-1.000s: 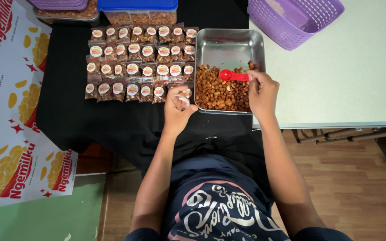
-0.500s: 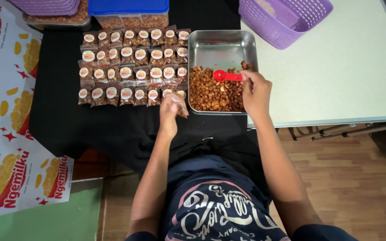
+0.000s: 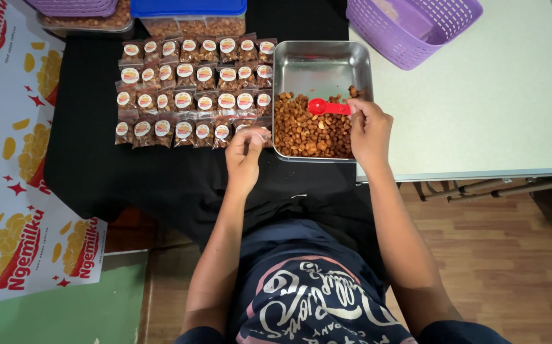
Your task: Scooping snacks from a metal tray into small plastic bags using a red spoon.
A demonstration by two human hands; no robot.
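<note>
My right hand (image 3: 370, 130) grips the handle of a red measuring spoon (image 3: 324, 106), whose bowl rests on the brown roasted nuts (image 3: 308, 130) in a square metal tray (image 3: 319, 60). My left hand (image 3: 244, 153) pinches a small clear filled packet (image 3: 257, 132) with a round label. It holds the packet at the right end of the nearest row of filled packets (image 3: 190, 86), just left of the tray. The packets lie in several neat rows on a black cloth (image 3: 129, 172).
A purple basket (image 3: 416, 25) stands on the pale table (image 3: 493, 108) at the back right. A blue-lidded container (image 3: 187, 9) of snacks and another tub (image 3: 78, 16) sit behind the packets. Printed red-and-yellow sheets (image 3: 8, 165) lie at the left. Wooden floor shows below.
My left hand has carried the small packet from beside the tray's front corner up and left to the end of the nearest row. My right hand has stayed on the red spoon.
</note>
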